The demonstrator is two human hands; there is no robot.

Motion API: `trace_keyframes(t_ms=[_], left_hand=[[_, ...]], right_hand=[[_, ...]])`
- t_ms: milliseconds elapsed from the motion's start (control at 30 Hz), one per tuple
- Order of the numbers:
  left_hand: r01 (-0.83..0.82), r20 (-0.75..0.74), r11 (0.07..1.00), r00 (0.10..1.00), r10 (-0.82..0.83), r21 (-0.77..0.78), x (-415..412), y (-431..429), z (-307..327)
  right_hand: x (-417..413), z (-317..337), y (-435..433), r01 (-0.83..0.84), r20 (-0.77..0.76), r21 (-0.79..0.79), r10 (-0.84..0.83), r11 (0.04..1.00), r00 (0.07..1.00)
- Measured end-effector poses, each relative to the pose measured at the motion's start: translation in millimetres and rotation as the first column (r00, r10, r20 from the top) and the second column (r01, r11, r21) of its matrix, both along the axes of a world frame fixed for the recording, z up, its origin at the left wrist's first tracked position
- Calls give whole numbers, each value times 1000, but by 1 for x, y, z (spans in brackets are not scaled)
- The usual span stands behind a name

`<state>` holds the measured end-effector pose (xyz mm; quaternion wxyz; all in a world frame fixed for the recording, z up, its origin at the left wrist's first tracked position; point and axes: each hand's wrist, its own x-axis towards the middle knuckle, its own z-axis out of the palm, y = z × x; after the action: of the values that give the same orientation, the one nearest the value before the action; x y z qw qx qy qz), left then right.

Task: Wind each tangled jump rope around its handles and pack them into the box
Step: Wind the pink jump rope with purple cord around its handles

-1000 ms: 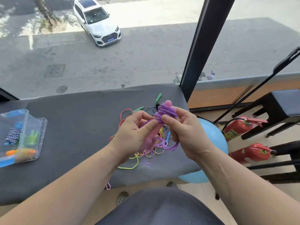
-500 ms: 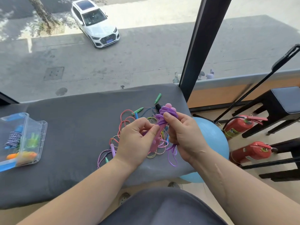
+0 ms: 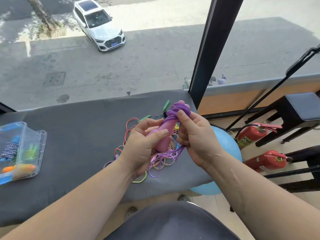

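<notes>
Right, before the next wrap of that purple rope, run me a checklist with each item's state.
1. Left hand grips the pink handles: ok.
2. Right hand pinches the purple cord at the coil: ok.
3. Cord fully wound: not ok; a loose tail hangs below the handles.
4. Tail free of the other ropes on the table: cannot tell; it hangs over them.
5. Box open for packing: ok.
</notes>
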<state>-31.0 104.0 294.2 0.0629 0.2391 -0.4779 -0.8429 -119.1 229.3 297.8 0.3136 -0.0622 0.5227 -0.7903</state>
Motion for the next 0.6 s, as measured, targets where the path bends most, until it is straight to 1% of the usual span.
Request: trace_keyframes(t_ms=[133,233,300,367,467,600], left_hand=[[-20,23,989,1000,17,149,0,-5,2],[29,-5,967,1000,-29,252,-1,-4,1],[70,-27,959,998,-65,276,-3,-5,3],[89,-6,960,996,-91,265,-5,-7,6],[78,30,954,995,-90,290,-6,-12,8],[88,26,935,994,-103,343,-3,-16,8]], right_hand=[[-5,2,5,-139,-103,10,140,990,985],[-7,5,4,-150,-150,16,151,989,977],[-9,7,5,-145,-161,7,144,989,976],[-13,7,8,-147,-214,59,157,987,964],[-19,5,15,-158,-310,191,212,969,927],[-24,1,23,-210,-346,258,293,943,891]])
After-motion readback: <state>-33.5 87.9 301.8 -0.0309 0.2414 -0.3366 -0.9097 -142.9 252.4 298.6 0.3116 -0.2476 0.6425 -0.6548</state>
